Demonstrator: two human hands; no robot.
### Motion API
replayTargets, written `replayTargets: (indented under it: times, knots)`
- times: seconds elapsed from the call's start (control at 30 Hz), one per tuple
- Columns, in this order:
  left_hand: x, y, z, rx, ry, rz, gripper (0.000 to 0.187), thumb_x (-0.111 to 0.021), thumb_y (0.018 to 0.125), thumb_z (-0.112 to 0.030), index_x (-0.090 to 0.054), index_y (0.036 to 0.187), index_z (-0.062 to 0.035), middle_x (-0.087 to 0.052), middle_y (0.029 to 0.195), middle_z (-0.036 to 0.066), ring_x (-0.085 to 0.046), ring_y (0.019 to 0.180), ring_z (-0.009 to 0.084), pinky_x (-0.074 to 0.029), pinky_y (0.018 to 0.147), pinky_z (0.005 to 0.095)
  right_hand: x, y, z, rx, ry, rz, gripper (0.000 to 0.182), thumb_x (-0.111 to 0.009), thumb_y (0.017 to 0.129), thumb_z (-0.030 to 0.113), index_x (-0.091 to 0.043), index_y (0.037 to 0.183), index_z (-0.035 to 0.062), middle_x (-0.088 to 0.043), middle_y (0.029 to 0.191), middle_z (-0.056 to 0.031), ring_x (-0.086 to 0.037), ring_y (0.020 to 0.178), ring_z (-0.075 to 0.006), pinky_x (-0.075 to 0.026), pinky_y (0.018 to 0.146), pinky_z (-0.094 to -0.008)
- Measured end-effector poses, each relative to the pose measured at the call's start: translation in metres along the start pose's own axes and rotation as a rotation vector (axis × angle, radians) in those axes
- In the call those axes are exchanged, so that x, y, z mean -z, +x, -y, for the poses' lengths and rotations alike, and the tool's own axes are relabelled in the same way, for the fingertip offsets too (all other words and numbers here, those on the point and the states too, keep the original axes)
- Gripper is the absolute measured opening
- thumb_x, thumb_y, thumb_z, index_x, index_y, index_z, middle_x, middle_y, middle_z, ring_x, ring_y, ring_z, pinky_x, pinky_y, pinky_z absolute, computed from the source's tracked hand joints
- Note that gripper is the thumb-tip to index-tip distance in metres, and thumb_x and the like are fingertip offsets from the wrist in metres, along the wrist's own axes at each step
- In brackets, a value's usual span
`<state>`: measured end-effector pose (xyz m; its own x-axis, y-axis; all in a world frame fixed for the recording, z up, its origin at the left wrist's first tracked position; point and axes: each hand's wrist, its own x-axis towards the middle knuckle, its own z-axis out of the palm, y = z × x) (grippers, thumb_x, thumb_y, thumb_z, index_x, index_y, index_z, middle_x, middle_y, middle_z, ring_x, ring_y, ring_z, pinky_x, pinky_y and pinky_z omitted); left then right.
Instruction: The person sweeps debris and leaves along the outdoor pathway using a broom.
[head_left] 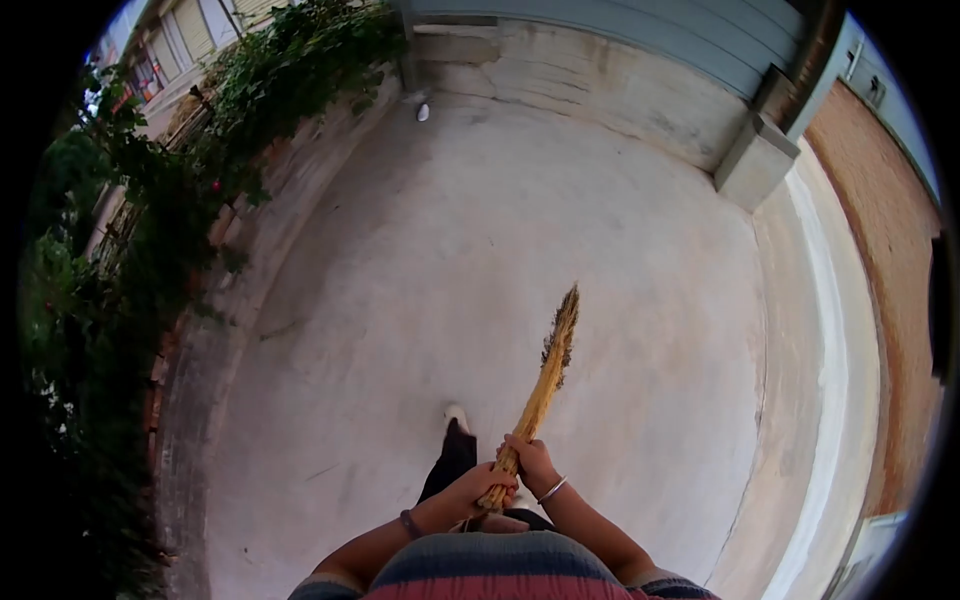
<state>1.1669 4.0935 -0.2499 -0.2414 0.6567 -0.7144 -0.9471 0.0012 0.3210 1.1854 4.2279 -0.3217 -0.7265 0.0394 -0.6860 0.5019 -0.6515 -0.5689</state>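
Observation:
A yellow straw broom (543, 392) with a dark, frayed far end points forward and slightly right, above the concrete floor. Its near end is gripped in both hands. My left hand (482, 490), with a dark band at the wrist, wraps round the stalks close to my body. Just ahead of it, my right hand (532, 462) closes round the same bundle from the right, a pale bangle on its wrist. Part of the fingers on both hands is hidden by the stalks and by each other.
Pale concrete floor (400, 270) spreads ahead. Leafy plants (150, 230) hang over a low wall on the left. A small white object (423, 112) lies near the far left corner. A concrete pillar base (757, 162) stands at the far right, and my shoe (456, 415) steps forward.

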Motion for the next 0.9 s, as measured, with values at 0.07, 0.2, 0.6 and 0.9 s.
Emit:
replayTargets:
  times: [0.07,0.2,0.6,0.9]
  knots:
    - [0.005,-0.007,0.016,-0.009,0.021,0.055,0.013,-0.054,0.079,-0.006,-0.045,0.086,0.0004,-0.053,0.074,0.008,-0.054,0.057,0.0128,-0.047,0.051,0.023,0.002,-0.011,-0.014,-0.001,-0.013,-0.023,0.02,-0.058,0.081,0.016,-0.053,0.081,-0.0041,-0.057,0.071,-0.0117,-0.057,0.063,-0.0208,-0.049,0.059,-0.0317]
    - [0.031,-0.036,0.018,-0.02,0.033,0.105,0.011,-0.053,0.078,-0.007,-0.048,0.085,-0.0004,-0.053,0.07,0.007,-0.054,0.057,0.0139,-0.048,0.052,0.0249,-0.028,-0.022,-0.033,0.021,0.013,-0.043,0.023,-0.062,0.078,0.017,-0.054,0.081,-0.0047,-0.058,0.07,-0.0108,-0.058,0.062,-0.0199,-0.049,0.057,-0.0293]
    - [0.073,-0.052,-0.009,0.002,0.129,0.116,0.012,-0.055,0.078,-0.007,-0.048,0.085,-0.0001,-0.054,0.07,0.008,-0.055,0.055,0.0152,-0.049,0.049,0.0256,-0.075,-0.01,-0.05,0.106,0.093,-0.101,0.02,-0.057,0.081,0.015,-0.053,0.078,-0.0034,-0.057,0.069,-0.0121,-0.056,0.061,-0.0214,-0.049,0.057,-0.0327]
    - [-0.01,0.043,-0.161,0.069,0.001,-0.042,0.011,-0.056,0.078,-0.007,-0.049,0.084,0.0009,-0.055,0.068,0.008,-0.056,0.056,0.0153,-0.049,0.05,0.0257,-0.061,0.094,0.115,-0.132,0.139,-0.013,0.022,-0.057,0.081,0.016,-0.053,0.077,-0.0044,-0.057,0.069,-0.0129,-0.057,0.06,-0.0232,-0.049,0.058,-0.0337]
